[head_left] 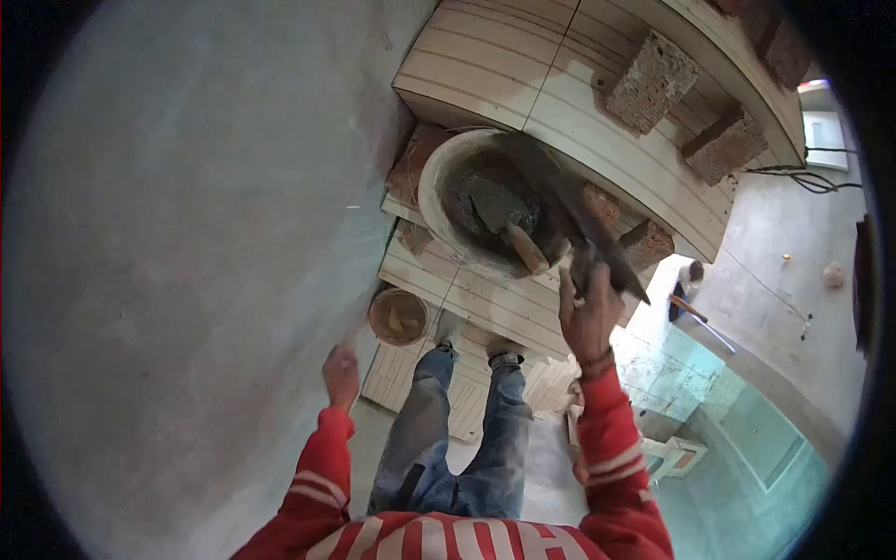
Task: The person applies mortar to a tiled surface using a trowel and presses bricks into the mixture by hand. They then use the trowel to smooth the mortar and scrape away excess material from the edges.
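My right hand is closed around the handle of a long, dark, flat-bladed plastering float. The blade slants across the right rim of a round pan and hides part of it. Inside the pan lies grey wet mortar, with a trowel resting in it, its wooden handle toward me. My left hand is near the grey wall, fingers curled in, with nothing visible in them. Just beyond it stands a small bucket with something yellowish inside.
Tiled stairs rise ahead and curve right, with my feet on a lower step. Bricks lie on the treads, and another brick sits near the edge. To the right is a drop to a lower floor with cables.
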`<state>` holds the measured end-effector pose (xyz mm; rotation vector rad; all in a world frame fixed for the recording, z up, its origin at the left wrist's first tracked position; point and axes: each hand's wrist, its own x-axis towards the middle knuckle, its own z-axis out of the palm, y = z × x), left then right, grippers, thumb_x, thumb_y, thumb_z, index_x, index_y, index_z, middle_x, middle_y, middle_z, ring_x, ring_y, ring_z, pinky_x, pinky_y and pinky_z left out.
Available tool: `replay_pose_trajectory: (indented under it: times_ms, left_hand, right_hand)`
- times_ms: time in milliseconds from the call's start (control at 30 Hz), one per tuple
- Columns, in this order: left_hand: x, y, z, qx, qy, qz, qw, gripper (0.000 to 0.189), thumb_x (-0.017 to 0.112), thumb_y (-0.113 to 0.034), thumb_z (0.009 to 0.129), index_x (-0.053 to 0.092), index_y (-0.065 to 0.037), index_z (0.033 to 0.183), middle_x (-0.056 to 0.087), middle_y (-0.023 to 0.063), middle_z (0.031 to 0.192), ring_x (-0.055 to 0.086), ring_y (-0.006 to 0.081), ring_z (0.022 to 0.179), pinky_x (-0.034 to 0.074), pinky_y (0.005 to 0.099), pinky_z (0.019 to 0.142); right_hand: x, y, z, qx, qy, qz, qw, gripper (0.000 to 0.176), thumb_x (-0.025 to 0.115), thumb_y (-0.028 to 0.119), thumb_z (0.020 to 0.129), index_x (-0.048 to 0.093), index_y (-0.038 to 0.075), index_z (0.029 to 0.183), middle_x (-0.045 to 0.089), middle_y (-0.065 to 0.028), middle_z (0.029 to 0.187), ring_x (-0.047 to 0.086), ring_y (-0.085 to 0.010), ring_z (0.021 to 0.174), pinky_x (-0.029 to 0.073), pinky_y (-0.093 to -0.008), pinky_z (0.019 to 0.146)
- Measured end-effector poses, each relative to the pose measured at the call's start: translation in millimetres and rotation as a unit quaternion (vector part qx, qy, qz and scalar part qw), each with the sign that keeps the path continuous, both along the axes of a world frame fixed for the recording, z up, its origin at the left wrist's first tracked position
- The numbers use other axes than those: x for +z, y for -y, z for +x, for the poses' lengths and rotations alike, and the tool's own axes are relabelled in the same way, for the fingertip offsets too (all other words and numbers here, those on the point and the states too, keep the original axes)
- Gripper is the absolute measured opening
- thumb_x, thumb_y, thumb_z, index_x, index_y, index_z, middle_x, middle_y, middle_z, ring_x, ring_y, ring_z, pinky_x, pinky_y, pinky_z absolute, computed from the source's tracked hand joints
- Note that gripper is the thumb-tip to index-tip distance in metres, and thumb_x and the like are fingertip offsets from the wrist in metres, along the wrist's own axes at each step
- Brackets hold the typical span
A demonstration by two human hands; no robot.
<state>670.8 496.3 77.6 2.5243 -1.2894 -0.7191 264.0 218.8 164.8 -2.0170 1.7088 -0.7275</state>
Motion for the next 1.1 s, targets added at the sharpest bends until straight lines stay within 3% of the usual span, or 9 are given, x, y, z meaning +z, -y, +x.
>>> replay_pose_trajectory:
  times_ms: [100,367,400,600,700,767,833,967,1100]
  left_hand:
    - [-22,-108,53,-0.073,0.025,0.053,0.996,0.024,0.058,-0.011,0.096,0.071,0.0,0.113,0.073,0.0228,0.108,0.071,0.0384,0.099,0.056,0.0446,0.087]
    - [-7,-141,13,0.146,-0.148,0.15,0.967,0.03,0.063,-0.015,0.093,0.073,-0.001,0.118,0.077,0.0168,0.1,0.074,0.0307,0.09,0.057,0.0429,0.084]
    - [-54,-168,22,0.115,-0.143,0.104,0.977,0.03,0.064,-0.016,0.095,0.072,-0.002,0.12,0.077,0.0154,0.1,0.074,0.0272,0.092,0.058,0.0397,0.084]
    - [-4,-45,-12,0.018,-0.209,0.03,0.977,0.027,0.065,-0.012,0.097,0.071,-0.004,0.122,0.076,0.0135,0.1,0.074,0.0252,0.091,0.058,0.0362,0.082]
    - [42,63,-46,-0.023,-0.24,0.004,0.97,0.025,0.067,-0.013,0.097,0.072,-0.004,0.119,0.076,0.0145,0.099,0.074,0.0261,0.089,0.058,0.0348,0.081]
    - [69,135,-84,-0.073,-0.272,-0.105,0.954,0.024,0.067,-0.015,0.098,0.072,-0.002,0.118,0.075,0.0154,0.1,0.073,0.0235,0.088,0.058,0.0345,0.08]
    - [105,213,-149,-0.215,-0.213,-0.177,0.937,0.024,0.065,-0.014,0.099,0.071,-0.002,0.119,0.074,0.0164,0.103,0.073,0.024,0.089,0.057,0.0341,0.08]
    - [130,330,-312,-0.354,-0.296,-0.218,0.86,0.025,0.066,-0.011,0.095,0.07,-0.002,0.118,0.073,0.0204,0.105,0.072,0.0362,0.096,0.057,0.0407,0.083]
    - [59,415,-473,-0.529,-0.184,-0.297,0.773,0.035,0.06,-0.011,0.091,0.065,-0.002,0.125,0.067,0.0247,0.114,0.063,0.0436,0.11,0.052,0.0476,0.096]
  right_hand:
    - [-69,23,-2,0.098,-0.215,-0.048,0.97,0.031,0.071,0.021,0.097,0.055,0.001,0.114,0.071,-0.0185,0.091,0.069,-0.0409,0.075,0.052,-0.0486,0.064]
    - [-50,11,-6,0.084,-0.277,0.025,0.957,0.045,0.068,0.022,0.098,0.052,0.004,0.135,0.074,-0.0184,0.108,0.072,-0.0401,0.089,0.055,-0.049,0.07]
    - [-43,7,-1,0.064,-0.253,-0.025,0.965,0.044,0.068,0.022,0.097,0.052,0.004,0.134,0.074,-0.018,0.107,0.072,-0.0398,0.089,0.054,-0.0492,0.072]
    - [-52,-7,-10,0.007,-0.303,0.031,0.952,0.042,0.07,0.032,0.096,0.055,0.007,0.126,0.074,-0.0182,0.096,0.073,-0.0398,0.078,0.054,-0.0565,0.074]
    - [-33,-29,-22,-0.128,-0.101,0.148,0.975,0.048,0.071,0.042,0.096,0.054,0.005,0.122,0.071,-0.0257,0.099,0.07,-0.0448,0.081,0.053,-0.057,0.072]
    - [-17,-55,-26,-0.235,0.046,-0.01,0.971,0.052,0.071,0.044,0.097,0.055,0.001,0.12,0.069,-0.0299,0.1,0.068,-0.0485,0.09,0.051,-0.0587,0.076]
    - [-19,-98,-43,-0.361,0.122,0.101,0.919,0.05,0.071,0.039,0.098,0.059,-0.003,0.124,0.068,-0.0299,0.102,0.066,-0.0501,0.093,0.05,-0.0545,0.081]
    - [-14,-152,-85,-0.444,0.22,-0.009,0.869,0.034,0.063,0.03,0.103,0.067,-0.002,0.115,0.07,-0.0211,0.094,0.066,-0.0385,0.09,0.05,-0.0459,0.084]
    - [-5,-152,-150,-0.507,0.317,0.092,0.796,0.03,0.062,0.024,0.103,0.068,-0.001,0.117,0.071,-0.0172,0.098,0.068,-0.0253,0.094,0.051,-0.0424,0.087]
